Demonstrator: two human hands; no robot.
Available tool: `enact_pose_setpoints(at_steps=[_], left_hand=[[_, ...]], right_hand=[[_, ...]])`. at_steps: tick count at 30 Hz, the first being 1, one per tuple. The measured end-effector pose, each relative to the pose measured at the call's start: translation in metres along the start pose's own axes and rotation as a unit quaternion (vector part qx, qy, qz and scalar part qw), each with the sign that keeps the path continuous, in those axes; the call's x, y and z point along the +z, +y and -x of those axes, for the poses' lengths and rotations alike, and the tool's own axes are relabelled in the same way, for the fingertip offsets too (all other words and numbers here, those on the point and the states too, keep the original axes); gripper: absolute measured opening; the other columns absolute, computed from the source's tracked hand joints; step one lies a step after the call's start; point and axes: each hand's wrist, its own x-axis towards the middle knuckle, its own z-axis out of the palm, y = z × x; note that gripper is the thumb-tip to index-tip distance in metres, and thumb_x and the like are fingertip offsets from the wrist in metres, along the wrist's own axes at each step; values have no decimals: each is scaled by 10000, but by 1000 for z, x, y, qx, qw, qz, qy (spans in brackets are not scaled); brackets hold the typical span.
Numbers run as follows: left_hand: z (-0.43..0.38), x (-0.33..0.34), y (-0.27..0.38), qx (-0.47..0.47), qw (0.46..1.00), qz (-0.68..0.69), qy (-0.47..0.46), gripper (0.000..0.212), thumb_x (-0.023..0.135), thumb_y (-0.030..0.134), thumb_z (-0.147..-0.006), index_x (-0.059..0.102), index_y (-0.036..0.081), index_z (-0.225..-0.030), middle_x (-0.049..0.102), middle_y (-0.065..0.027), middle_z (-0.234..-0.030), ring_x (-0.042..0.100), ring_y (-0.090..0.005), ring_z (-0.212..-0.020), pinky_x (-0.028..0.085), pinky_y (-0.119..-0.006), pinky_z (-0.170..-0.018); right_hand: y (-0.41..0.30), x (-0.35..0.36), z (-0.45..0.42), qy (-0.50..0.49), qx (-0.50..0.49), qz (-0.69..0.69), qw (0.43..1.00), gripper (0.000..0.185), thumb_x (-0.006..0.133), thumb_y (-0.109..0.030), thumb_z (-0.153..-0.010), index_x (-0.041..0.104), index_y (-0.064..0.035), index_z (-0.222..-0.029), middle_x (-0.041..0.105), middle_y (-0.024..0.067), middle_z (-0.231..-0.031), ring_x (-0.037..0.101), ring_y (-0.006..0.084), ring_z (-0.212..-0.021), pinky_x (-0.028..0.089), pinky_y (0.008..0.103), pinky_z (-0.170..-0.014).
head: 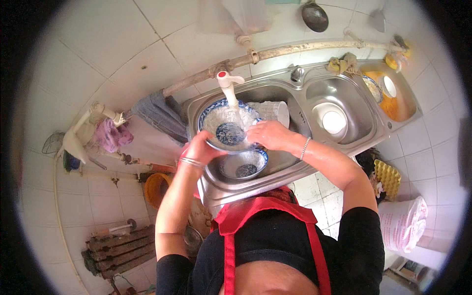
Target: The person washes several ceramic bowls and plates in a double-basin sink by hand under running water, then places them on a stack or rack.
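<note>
My left hand [206, 149] grips the lower left rim of a large blue-and-white patterned bowl [228, 132]. The bowl is tilted under a white plastic tap [229, 90], and water runs into it. At its right side, my right hand [271, 135] has its fingers bent over the rim and against the inner wall. Below it, a second blue-and-white bowl [243, 166] rests in the left basin of the stainless steel sink [295, 143]. A white cup-like vessel [274, 110] lies on its side behind my right hand.
The middle basin holds a white round dish [333, 121]. In the right basin, a patterned dish [372, 89] and a white cup [388, 87] sit over orange. A yellowish cloth [344, 64] drapes the back edge; a grey towel [160, 114] hangs from the pipe [287, 53].
</note>
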Motion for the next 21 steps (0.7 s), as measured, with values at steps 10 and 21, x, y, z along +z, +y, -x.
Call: enact_pose_setpoints(at_steps=[10, 21], left_hand=[[-21, 41, -38, -39, 993, 76, -84, 578, 365, 429, -812, 310, 17, -1214, 439, -188, -1121, 464, -322, -1013, 439, -434, -771], [-44, 27, -64, 49, 991, 96, -84, 466, 355, 369, -864, 344, 51, -1204, 444, -109, -1173, 430, -234, -1075, 349, -381, -896]], right_hand=[[-31, -97, 53, -90, 248, -54, 963, 152, 547, -206, -737, 566, -102, -846, 583, 80, -738, 562, 240, -681, 438, 315, -589], [17, -13, 54, 414, 459, -691, 375, 306, 393, -246, -841, 544, 8, -920, 562, 97, -903, 523, 169, -836, 412, 299, -739]])
